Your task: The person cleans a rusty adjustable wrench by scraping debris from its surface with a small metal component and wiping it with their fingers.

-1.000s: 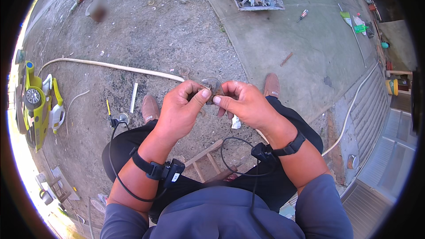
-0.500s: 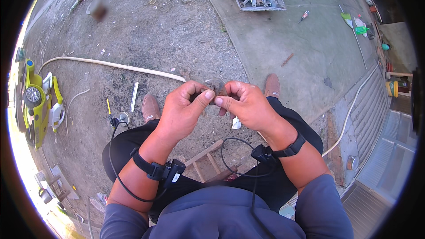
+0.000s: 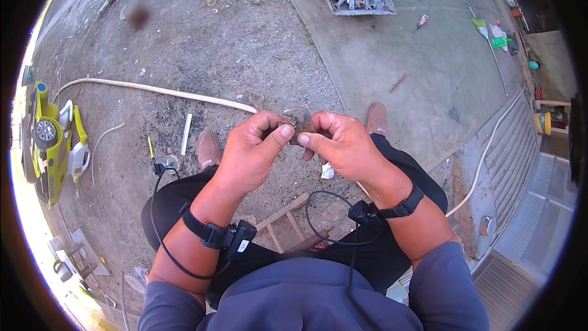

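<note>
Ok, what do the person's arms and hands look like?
The left hand and right hand are bare. Each forearm wears a black strap with a black box and black cable; the left box has a white label. The sleeves are short and blue-grey.

Bright daylight, washed-out glare at left rim, curved fisheye edges, black corners

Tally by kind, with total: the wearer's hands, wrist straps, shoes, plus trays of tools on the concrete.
Hands: 2
Wrist straps: 2
Shoes: 2
Tool tray: 1
Total: 7
</note>
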A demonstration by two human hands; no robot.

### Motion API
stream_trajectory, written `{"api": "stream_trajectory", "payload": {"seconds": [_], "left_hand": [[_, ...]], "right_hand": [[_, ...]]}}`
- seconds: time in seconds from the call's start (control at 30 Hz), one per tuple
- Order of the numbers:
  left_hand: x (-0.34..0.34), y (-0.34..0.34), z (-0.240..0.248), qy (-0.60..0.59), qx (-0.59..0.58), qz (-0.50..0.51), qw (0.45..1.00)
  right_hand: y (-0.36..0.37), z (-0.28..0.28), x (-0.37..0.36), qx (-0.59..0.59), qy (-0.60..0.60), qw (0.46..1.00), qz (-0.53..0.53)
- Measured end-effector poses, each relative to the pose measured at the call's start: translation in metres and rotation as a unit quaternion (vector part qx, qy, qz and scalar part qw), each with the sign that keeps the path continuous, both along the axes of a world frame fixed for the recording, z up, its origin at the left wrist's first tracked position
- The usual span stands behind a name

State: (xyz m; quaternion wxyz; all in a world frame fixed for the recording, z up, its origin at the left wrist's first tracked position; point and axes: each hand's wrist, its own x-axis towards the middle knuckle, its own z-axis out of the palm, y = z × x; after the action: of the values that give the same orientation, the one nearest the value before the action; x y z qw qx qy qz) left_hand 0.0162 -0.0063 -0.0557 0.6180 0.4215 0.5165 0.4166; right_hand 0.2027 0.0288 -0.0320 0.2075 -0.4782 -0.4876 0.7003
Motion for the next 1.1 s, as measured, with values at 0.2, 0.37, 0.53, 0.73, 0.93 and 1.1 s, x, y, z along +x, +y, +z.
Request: {"api": "stream_trajectory", "payload": {"seconds": [0.2,0.37,0.53,0.73,0.93,1.1], "left_hand": [[0.001,0.000,0.000,0.016,-0.001,-0.003,1.000],[0.001,0.000,-0.001,0.026,0.007,0.003,1.000],[0.002,0.001,-0.002,0.025,-0.009,0.018,0.999],[0.001,0.000,-0.003,0.040,-0.006,0.017,0.999],[0.003,0.001,0.002,0.077,0.000,0.010,0.997],[0.003,0.001,0.002,0.081,-0.001,0.016,0.997]], "right_hand": [[-0.001,-0.005,0.001,0.008,0.021,1.000,-0.006],[0.001,-0.003,0.003,-0.008,-0.014,1.000,0.018],[0.000,-0.004,0.004,-0.041,0.028,0.999,-0.001],[0.001,-0.006,0.004,-0.038,0.031,0.999,0.005],[-0.001,-0.012,0.004,-0.040,-0.003,0.999,-0.018],[-0.002,-0.011,0.000,-0.051,0.001,0.998,-0.031]]}}
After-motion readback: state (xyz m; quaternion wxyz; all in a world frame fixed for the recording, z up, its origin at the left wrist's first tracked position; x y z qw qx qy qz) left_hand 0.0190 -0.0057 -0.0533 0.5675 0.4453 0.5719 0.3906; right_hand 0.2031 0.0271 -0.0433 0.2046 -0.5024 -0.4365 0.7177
